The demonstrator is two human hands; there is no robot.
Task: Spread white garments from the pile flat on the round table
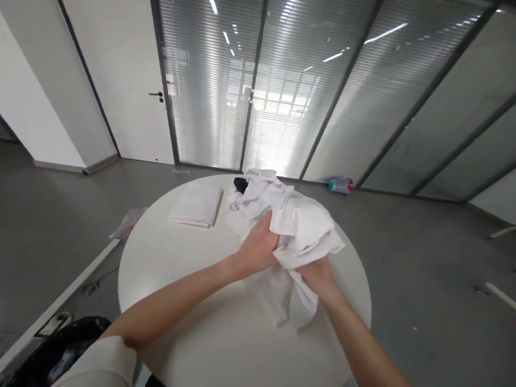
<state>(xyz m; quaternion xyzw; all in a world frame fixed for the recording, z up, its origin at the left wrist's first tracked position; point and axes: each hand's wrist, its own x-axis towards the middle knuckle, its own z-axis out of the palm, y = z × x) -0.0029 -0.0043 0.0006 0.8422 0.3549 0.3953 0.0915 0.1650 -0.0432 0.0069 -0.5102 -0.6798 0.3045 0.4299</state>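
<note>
A crumpled white cloth [302,223] is bunched up over the far right half of the round white table [160,263], part of it hanging down toward me. My left hand [261,241] is closed on its near left side, fingers wrapped into the fabric. Lower on the right, my right hand [318,274] grips the same cloth; folds cover most of its fingers. A folded white cloth [198,204] lies flat at the far left of the table. Behind the bunched fabric, a small dark blue piece [241,184] peeks out, its kind unclear.
A black-lined bin [52,356] stands on the floor at lower left, beside a white floor strip [75,281]. A clear plastic bag [127,223] lies left of the table. Near the glass partition [283,89] sits a blue and red object [340,186].
</note>
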